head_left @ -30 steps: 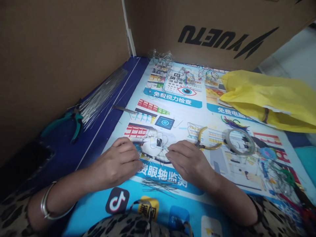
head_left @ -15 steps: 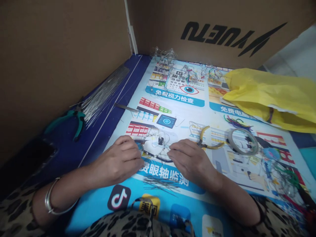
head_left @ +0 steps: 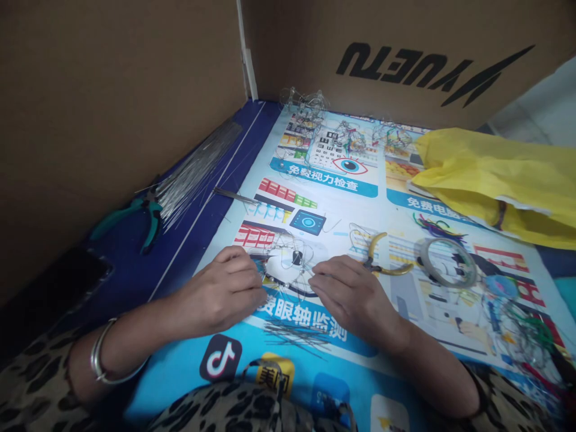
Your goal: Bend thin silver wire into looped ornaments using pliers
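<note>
Between my hands is a round wire frame (head_left: pixel 288 284) of thin silver wire with small beads along its ring and loose wire ends sticking out. My left hand (head_left: pixel 229 294) is closed at its left side, thumb and fingers pinched on the wire frame's edge. From the right, my right hand (head_left: pixel 355 297) pinches at the frame's other side, its fingertips pressed together at the wire ends. The exact wires in the fingertips are too fine to make out. A small heap of short cut wires (head_left: pixel 297 336) lies just below the frame.
Teal-handled pliers (head_left: pixel 150 219) and a bundle of long wires (head_left: pixel 198 174) lie at left. Yellow-handled pliers (head_left: pixel 380 258), a tape roll (head_left: pixel 470 273) and a yellow bag (head_left: pixel 504 180) are at right. Wire pieces (head_left: pixel 308 105) sit by the cardboard wall (head_left: pixel 382 30).
The whole view has shifted slightly, so things appear a little further right. Both hands keep nearly the same pinch at the wire frame.
</note>
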{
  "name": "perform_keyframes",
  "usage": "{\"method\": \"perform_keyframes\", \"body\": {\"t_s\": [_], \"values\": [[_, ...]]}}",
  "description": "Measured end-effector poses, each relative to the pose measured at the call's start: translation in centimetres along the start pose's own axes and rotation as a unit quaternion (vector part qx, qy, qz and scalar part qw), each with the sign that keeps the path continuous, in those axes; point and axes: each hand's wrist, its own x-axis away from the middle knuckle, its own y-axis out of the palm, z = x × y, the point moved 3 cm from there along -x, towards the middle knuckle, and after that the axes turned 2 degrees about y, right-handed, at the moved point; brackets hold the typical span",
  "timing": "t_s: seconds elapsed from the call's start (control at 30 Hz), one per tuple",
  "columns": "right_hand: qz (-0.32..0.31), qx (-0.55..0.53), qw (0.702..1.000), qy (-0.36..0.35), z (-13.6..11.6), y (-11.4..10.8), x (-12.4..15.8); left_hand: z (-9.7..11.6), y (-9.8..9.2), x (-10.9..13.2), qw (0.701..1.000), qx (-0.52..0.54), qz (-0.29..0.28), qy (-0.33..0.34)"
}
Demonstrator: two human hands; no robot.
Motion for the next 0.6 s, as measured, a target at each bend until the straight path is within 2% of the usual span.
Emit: {"method": "perform_keyframes", "body": {"t_s": [0.6], "values": [[-0.001, 0.003, 1.0, 0.0, -0.05, 0.04, 0.05, 0.0, -0.15, 0.15, 1.0, 0.002, 0.012, 0.007]]}}
